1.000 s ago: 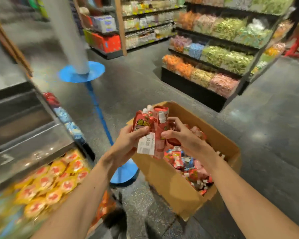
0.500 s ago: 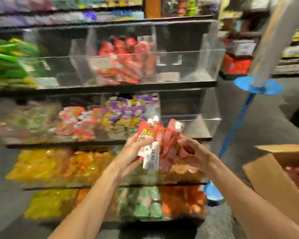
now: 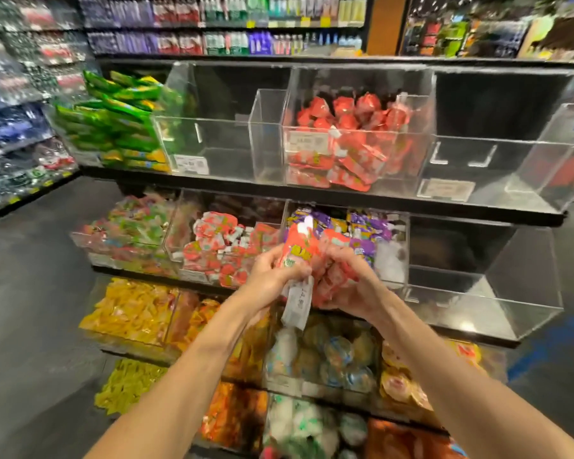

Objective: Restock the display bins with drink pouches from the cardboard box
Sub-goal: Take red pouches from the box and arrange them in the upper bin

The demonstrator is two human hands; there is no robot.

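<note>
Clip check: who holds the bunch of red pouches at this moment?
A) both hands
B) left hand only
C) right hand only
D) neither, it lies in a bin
A: the left hand and the right hand both curl their fingers round the bunch of red pouches.

nothing reads clearly: white tag (image 3: pixel 297 301) on the drink pouches (image 3: pixel 295 255) and bin price labels (image 3: pixel 191 164) are blurred.

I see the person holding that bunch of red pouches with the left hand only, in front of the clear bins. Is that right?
Not the left hand only: the head view shows both the left hand and the right hand gripping the bunch of red pouches, in front of the clear bins.
</note>
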